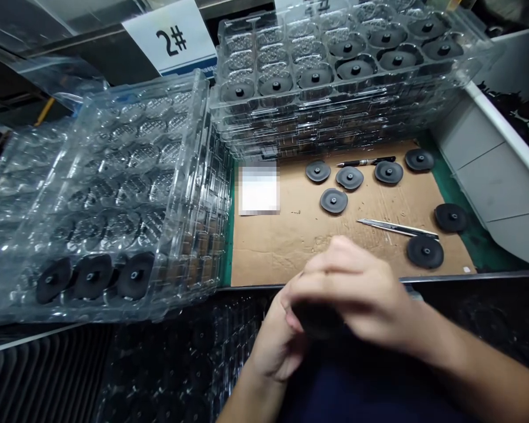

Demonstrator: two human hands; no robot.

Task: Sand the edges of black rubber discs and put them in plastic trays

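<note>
My left hand (277, 338) and my right hand (357, 288) are together just in front of the cardboard's near edge. Between them is a dark, rounded black disc (320, 319), blurred and half in shadow. The fingers of my right hand are bent over its top. My left hand closes on its left side, with most of its fingers hidden. Beyond my hands, a black disc with a small central stub (334, 201) lies on the cardboard (273, 249), among several like it. A slim silver pointed tool (397, 228) lies beside another disc (425, 252).
Stacked clear plastic trays (194, 194) stand at the left, with three discs in the front row. Another tray stack (335, 111) at the back holds several discs. A pen (365, 161) and a blurred-out white paper (259, 191) lie on the cardboard. A grey bin wall (489, 158) borders the right.
</note>
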